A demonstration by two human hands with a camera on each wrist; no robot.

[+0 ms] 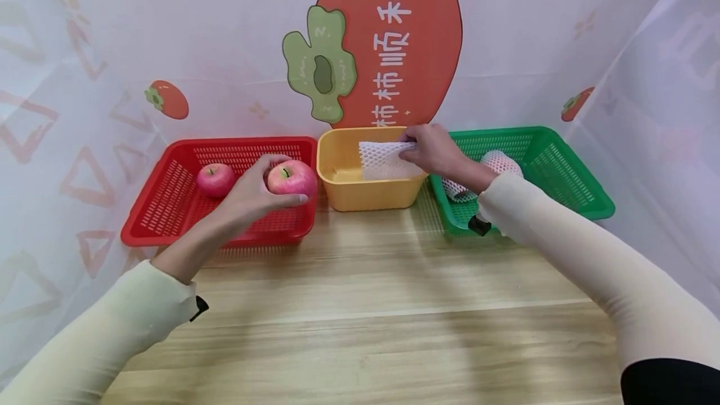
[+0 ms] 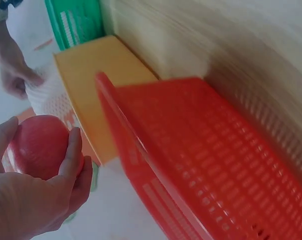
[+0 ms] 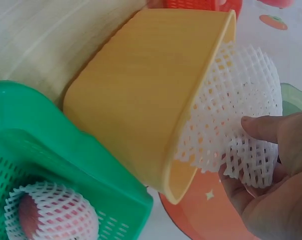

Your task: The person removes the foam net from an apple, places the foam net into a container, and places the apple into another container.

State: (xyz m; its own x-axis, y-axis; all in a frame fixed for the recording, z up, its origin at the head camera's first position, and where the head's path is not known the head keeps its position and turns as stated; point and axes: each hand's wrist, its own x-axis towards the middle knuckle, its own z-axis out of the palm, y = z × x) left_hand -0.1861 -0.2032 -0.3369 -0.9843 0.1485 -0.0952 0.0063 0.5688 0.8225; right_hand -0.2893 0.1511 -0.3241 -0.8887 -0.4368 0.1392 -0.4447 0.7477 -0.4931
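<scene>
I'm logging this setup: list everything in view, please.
Red basket: 1, red, left
Yellow bin: 1, yellow, middle
Green basket: 1, green, right
Bare apples: 2, pink, one held, one in red basket
Netted apple: 1+, pink, in green basket
Foam net: 1, white, at yellow bin
Table: 1, wood, beneath
Backdrop: 1, white, behind
Sleeves: 2, cream, on arms
Black pieces: 3, along sleeves
Left hand: 1, holding apple
Right hand: 1, holding net

White Chinese characters (image 1: 392,49), 柿柿顺利, stand on the large orange persimmon print (image 1: 430,30) of the backdrop (image 1: 236,36), behind and above the yellow bin (image 1: 375,197). They run upward from its rim (each lies turned sideways). Well left of that bin, the backdrop's faint strokes are unreadable.
</scene>
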